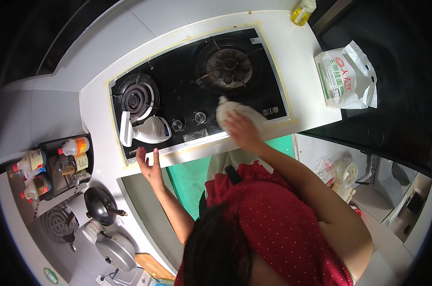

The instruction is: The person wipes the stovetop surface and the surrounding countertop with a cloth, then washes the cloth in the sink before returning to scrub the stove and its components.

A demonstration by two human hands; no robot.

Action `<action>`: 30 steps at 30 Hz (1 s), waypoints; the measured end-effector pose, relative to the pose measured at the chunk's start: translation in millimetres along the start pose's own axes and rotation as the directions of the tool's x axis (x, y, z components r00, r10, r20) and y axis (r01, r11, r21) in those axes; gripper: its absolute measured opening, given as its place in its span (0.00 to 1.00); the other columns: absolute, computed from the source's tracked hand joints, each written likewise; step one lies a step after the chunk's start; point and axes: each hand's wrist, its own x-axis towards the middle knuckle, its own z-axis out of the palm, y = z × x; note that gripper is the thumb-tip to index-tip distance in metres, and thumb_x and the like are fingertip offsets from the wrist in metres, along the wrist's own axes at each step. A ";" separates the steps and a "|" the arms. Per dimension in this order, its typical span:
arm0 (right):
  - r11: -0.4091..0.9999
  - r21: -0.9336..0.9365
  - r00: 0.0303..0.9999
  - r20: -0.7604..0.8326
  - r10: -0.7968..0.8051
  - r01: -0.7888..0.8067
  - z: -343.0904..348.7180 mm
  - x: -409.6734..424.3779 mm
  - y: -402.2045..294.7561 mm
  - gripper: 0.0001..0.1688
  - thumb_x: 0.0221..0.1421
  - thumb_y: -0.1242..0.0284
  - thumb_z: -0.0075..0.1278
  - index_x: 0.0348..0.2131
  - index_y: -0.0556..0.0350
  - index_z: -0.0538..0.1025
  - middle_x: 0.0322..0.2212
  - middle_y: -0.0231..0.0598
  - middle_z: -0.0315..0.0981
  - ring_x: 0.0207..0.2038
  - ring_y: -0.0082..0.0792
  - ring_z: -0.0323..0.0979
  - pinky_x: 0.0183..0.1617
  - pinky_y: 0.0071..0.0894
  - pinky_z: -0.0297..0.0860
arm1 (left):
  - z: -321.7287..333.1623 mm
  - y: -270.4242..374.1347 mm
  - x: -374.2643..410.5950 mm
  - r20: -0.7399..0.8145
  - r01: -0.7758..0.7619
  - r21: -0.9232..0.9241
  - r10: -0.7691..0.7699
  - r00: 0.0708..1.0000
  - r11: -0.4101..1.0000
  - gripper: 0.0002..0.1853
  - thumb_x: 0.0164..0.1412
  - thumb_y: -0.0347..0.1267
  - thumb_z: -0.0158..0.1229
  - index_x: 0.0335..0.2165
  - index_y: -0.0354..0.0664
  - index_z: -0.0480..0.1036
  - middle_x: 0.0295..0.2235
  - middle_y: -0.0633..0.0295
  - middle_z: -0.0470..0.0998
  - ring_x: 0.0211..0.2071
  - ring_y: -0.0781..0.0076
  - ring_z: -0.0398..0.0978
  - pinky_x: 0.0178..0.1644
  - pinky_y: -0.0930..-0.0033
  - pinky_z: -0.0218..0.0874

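My right hand (pixel 241 129) presses a pale cloth (pixel 245 111) flat on the front right part of a black glass gas hob (pixel 176 82). The cloth and fingertips are blurred. At the hob's front left corner my left hand (pixel 150 165) is raised with its fingers apart, holding nothing. Just beyond it a white spray bottle (pixel 151 130) lies on its side on the glass. Two control knobs (pixel 200 117) sit between the bottle and the cloth. Behind the cloth is the right burner (pixel 229 68); the left burner (pixel 135 98) is behind the bottle.
A white printed packet (pixel 339 80) stands on the worktop (pixel 298 71) at right, with an oil jug (pixel 303 13) at the back. To the left are a rack of sauce bottles (pixel 73 153), a black wok (pixel 99 205) and a metal pot (pixel 116 248). A wall (pixel 108 43) rises behind the hob.
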 end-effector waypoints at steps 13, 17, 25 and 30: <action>0.996 0.054 0.997 0.044 0.070 -0.072 -14.9 -11.5 61.5 0.21 0.54 0.66 0.48 0.48 0.50 0.72 0.56 0.39 0.63 0.62 0.42 0.55 0.64 0.43 0.54 | 50.6 28.6 23.5 -0.310 -0.228 0.053 0.233 0.922 0.972 0.33 0.48 0.36 0.70 0.49 0.31 0.65 0.43 0.52 0.71 0.45 0.60 0.69 0.54 0.59 0.57; 0.980 -0.158 0.992 -0.074 0.107 -0.117 -34.8 -41.4 124.6 0.23 0.55 0.66 0.46 0.51 0.50 0.70 0.58 0.43 0.60 0.61 0.48 0.56 0.63 0.43 0.55 | 48.2 46.3 23.3 -0.416 -0.217 0.078 0.229 0.880 0.973 0.32 0.50 0.37 0.69 0.49 0.32 0.65 0.43 0.52 0.70 0.46 0.61 0.67 0.53 0.60 0.56; 0.987 -0.106 0.991 0.033 0.126 -0.122 -21.9 -50.0 62.3 0.31 0.53 0.67 0.45 0.57 0.49 0.65 0.61 0.42 0.56 0.63 0.48 0.53 0.65 0.44 0.52 | 19.1 56.1 41.8 -0.456 -0.301 -0.046 0.248 0.855 0.953 0.22 0.53 0.36 0.67 0.42 0.33 0.73 0.38 0.57 0.76 0.39 0.69 0.69 0.47 0.68 0.56; 0.981 0.074 0.962 0.195 -0.193 0.181 3.4 4.1 13.9 0.30 0.52 0.63 0.47 0.55 0.50 0.68 0.59 0.38 0.60 0.63 0.37 0.53 0.67 0.40 0.49 | 17.8 57.9 46.2 -0.417 -0.319 -0.220 0.206 0.885 0.922 0.20 0.53 0.32 0.67 0.43 0.34 0.72 0.35 0.62 0.76 0.36 0.75 0.69 0.43 0.72 0.57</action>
